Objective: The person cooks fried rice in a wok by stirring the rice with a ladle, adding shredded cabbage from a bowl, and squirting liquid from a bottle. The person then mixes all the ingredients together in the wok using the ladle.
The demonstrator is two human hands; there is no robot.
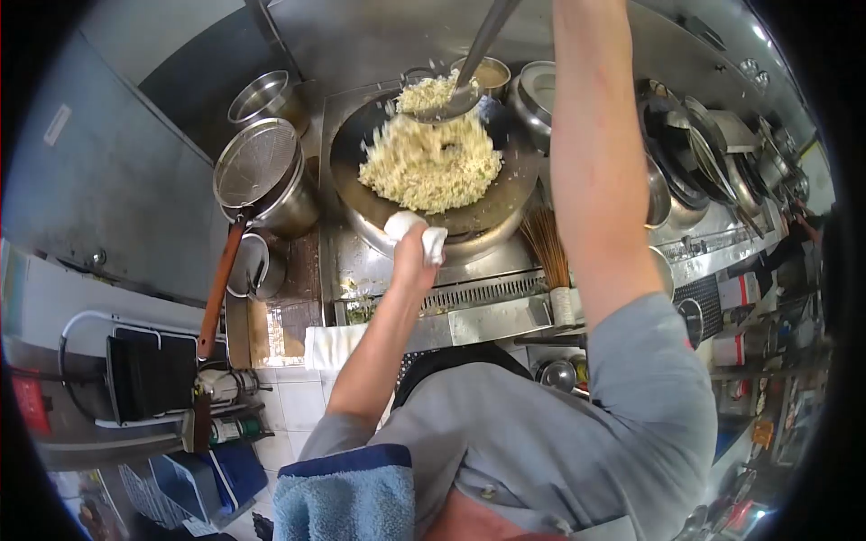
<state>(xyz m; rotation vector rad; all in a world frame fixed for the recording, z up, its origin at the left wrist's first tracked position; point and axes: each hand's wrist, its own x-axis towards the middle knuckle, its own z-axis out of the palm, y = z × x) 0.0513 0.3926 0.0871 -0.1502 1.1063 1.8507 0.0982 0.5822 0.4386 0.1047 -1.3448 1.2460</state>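
My left hand [413, 257] is closed around a folded white cloth [434, 242] at the near rim of a large wok [519, 185]. Fried rice [428, 171] fills the middle of the wok, and loose grains are in the air above it. Over the far side hangs a ladle [462, 99] with rice [424, 93] at its bowl; its long handle runs up past the top edge. My right forearm [595, 135] reaches up along the right of the wok and leaves the frame, so the right hand is hidden from view.
Left of the wok, a mesh strainer [257, 162] with a wooden handle rests on a steel pot [289, 203]. A bamboo brush [545, 248] stands at the right of the burner. Stacked pans [695, 153] crowd the right side. A white towel [334, 347] lies on the counter's front edge.
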